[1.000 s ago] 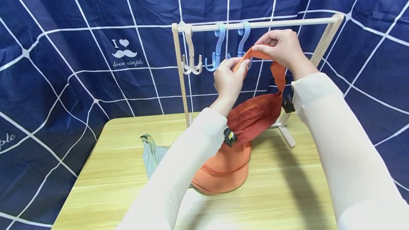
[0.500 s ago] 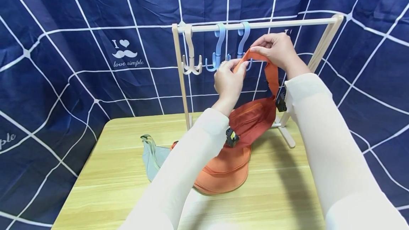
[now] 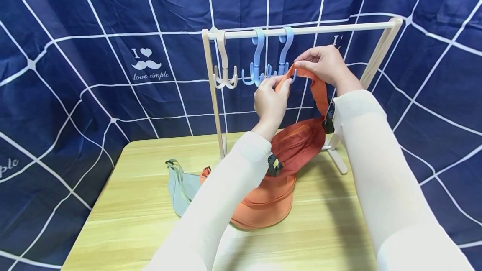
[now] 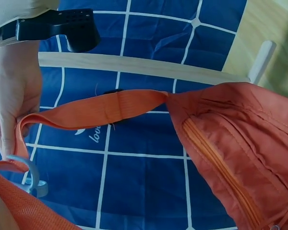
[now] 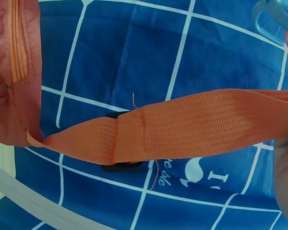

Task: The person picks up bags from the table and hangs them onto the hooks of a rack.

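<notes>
A rust-red waist bag (image 3: pixel 303 143) hangs by its orange strap (image 4: pixel 86 112) from my two hands. My left hand (image 3: pixel 270 101) pinches the strap between thumb and fingers. Higher up and to the right, my right hand (image 3: pixel 328 68) pinches another part of it. The strap is at the lower prongs of the right blue hook (image 3: pixel 285 53); one prong shows in front of it in the head view. In the left wrist view, the curved blue prong (image 4: pixel 35 175) overlaps the strap's bend. Whether the prong bears the strap I cannot tell.
A second blue hook (image 3: pixel 258 55) and a beige hook (image 3: pixel 224 60) hang from the wooden rack's rail (image 3: pixel 339 28). On the table (image 3: pixel 139 187) lie an orange cap (image 3: pixel 263 210) and a grey-green bag (image 3: pixel 177 193), both partly behind the left sleeve.
My right hand has moved down and left, with the strap. The waist bag has sunk a little and shifted left. My left hand has dropped slightly, still holding the strap.
</notes>
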Available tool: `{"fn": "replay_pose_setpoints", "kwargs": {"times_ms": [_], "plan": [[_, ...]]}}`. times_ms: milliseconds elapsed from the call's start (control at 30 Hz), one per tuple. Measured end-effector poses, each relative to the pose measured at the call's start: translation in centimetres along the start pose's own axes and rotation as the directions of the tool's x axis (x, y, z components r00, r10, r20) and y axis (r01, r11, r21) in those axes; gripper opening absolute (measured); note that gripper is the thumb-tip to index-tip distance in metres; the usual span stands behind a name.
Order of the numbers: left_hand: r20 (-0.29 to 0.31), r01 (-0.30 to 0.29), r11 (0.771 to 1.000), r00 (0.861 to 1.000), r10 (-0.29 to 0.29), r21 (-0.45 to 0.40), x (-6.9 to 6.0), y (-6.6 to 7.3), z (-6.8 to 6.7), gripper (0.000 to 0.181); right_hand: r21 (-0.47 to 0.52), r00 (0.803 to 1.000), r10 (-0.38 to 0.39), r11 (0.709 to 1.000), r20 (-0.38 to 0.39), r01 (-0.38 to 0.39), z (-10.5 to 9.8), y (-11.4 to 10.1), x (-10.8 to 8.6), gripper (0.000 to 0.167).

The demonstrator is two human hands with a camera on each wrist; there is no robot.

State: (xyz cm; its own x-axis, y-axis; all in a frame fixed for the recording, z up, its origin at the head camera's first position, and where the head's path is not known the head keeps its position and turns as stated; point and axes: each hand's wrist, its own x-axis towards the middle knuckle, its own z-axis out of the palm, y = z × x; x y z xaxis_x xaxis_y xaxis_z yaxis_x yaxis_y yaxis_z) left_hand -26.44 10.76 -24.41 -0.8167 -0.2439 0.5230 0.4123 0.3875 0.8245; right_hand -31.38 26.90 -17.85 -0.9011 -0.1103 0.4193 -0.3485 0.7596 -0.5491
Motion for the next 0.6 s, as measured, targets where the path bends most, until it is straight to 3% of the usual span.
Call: {"fn": "replay_pose_setpoints", "kwargs": {"times_ms": [600], "plan": [[-0.011, 0.055, 0.998, 0.998, -0.055, 0.022, -1.3, -0.6, 0.7, 0.018, 0.073, 0.998, 0.055, 0.996, 0.018, -0.056, 0.4, 1.4, -0.4, 0.035]]}}
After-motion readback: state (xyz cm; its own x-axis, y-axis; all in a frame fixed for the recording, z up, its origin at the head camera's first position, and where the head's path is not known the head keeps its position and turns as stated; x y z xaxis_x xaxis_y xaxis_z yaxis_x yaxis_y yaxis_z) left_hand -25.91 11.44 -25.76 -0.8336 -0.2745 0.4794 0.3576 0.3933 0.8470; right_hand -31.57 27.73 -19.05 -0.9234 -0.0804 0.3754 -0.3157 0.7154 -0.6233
